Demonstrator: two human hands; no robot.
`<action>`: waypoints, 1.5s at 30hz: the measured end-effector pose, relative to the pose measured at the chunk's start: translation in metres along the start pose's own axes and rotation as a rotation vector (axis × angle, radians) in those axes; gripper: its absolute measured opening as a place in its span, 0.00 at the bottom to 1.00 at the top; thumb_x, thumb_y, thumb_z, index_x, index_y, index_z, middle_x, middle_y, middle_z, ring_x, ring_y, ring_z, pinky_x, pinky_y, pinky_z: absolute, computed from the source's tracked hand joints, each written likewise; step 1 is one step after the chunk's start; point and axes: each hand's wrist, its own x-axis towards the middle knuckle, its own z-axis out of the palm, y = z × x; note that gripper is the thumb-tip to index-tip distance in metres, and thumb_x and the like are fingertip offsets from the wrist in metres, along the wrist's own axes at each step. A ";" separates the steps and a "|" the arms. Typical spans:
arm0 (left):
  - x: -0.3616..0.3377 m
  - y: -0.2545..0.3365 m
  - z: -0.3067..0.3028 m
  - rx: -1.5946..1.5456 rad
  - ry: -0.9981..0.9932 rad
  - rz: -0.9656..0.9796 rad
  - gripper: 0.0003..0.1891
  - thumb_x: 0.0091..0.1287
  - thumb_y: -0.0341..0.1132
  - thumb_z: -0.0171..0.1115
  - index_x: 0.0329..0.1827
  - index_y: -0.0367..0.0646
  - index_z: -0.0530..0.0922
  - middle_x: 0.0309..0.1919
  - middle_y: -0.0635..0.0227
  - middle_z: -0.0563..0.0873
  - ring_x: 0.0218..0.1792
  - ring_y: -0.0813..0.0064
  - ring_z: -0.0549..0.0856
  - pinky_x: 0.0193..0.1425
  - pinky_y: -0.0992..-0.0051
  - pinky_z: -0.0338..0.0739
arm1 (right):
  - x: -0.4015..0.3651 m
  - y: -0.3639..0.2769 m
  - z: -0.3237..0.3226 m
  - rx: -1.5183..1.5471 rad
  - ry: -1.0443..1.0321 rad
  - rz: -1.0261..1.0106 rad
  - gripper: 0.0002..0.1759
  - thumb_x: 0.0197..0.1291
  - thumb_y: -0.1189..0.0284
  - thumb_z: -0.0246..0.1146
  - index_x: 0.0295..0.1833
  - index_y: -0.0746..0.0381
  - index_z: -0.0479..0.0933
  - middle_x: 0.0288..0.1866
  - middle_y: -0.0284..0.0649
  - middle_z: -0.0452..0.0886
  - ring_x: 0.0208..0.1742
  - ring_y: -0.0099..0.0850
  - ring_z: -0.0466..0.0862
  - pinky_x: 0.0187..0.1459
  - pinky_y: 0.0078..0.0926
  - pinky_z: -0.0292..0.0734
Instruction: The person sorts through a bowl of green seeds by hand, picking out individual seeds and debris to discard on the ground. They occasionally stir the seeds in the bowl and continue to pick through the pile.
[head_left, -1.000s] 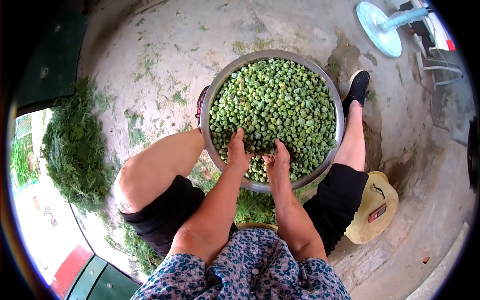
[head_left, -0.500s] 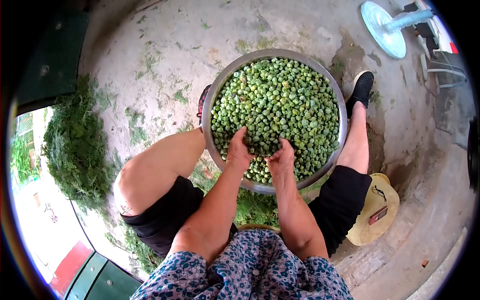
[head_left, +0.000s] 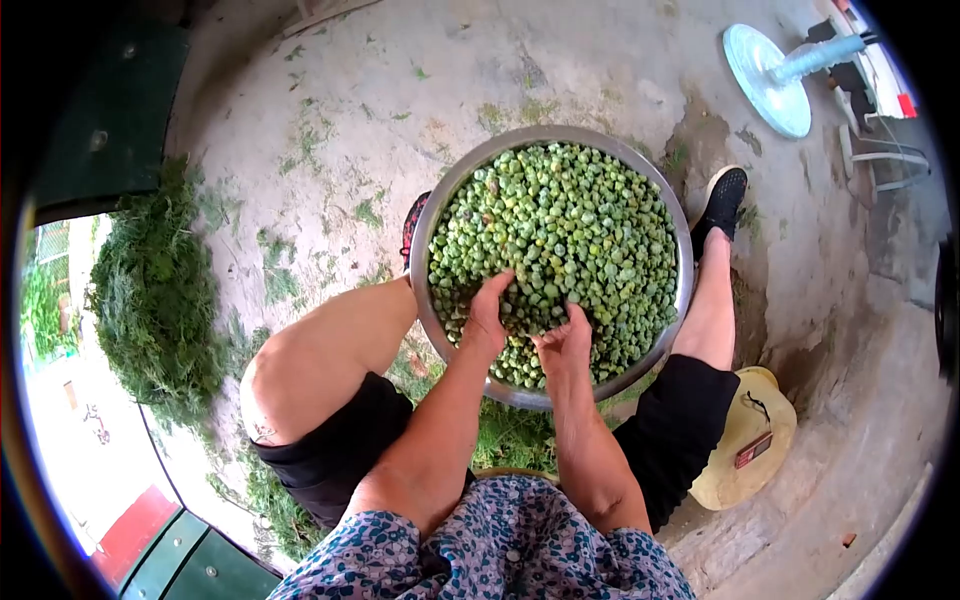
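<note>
A wide metal basin (head_left: 432,330) full of small knobbly green cones (head_left: 570,215) sits between my bent legs. Both of my hands are in the near half of the basin, cupped toward each other among the cones. My left hand (head_left: 488,308) is sunk in on the left, its thumb pointing up and away. My right hand (head_left: 567,338) faces it from the right, thumb raised. Cones lie between the two palms. Most of the fingertips are hidden under or behind the cones.
Feathery green sprigs (head_left: 155,300) are heaped at the left, with more beneath the basin. A straw-coloured hat (head_left: 765,430) with a small red phone-like device (head_left: 753,450) lies by my right leg. A pale round stand (head_left: 770,80) is at the far right.
The basin, legs and hands appear slightly lower in view, as the head has shifted. My left hand has moved a little right, closer to my right hand, among the cones.
</note>
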 end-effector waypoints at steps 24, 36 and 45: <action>-0.050 0.034 0.026 0.154 -0.481 0.114 0.25 0.53 0.28 0.55 0.58 0.40 0.72 0.47 0.64 0.80 0.47 0.69 0.77 0.57 0.72 0.68 | -0.050 -0.058 0.028 -0.189 -0.292 -0.119 0.28 0.52 0.71 0.62 0.59 0.64 0.66 0.54 0.40 0.75 0.53 0.35 0.74 0.57 0.35 0.67; -0.094 0.060 0.049 0.700 -0.670 0.334 0.24 0.44 0.27 0.58 0.49 0.41 0.81 0.52 0.64 0.80 0.56 0.68 0.74 0.63 0.70 0.64 | -0.098 -0.105 0.041 -1.063 -0.561 -0.327 0.26 0.51 0.85 0.54 0.59 0.69 0.70 0.52 0.38 0.76 0.58 0.28 0.72 0.58 0.24 0.65; -0.127 0.073 0.054 1.264 -0.579 0.643 0.20 0.54 0.37 0.59 0.49 0.38 0.79 0.50 0.60 0.81 0.50 0.68 0.79 0.59 0.73 0.69 | -0.116 -0.104 0.048 -1.605 -0.479 -0.912 0.16 0.53 0.84 0.53 0.46 0.61 0.78 0.44 0.44 0.78 0.43 0.40 0.81 0.46 0.28 0.74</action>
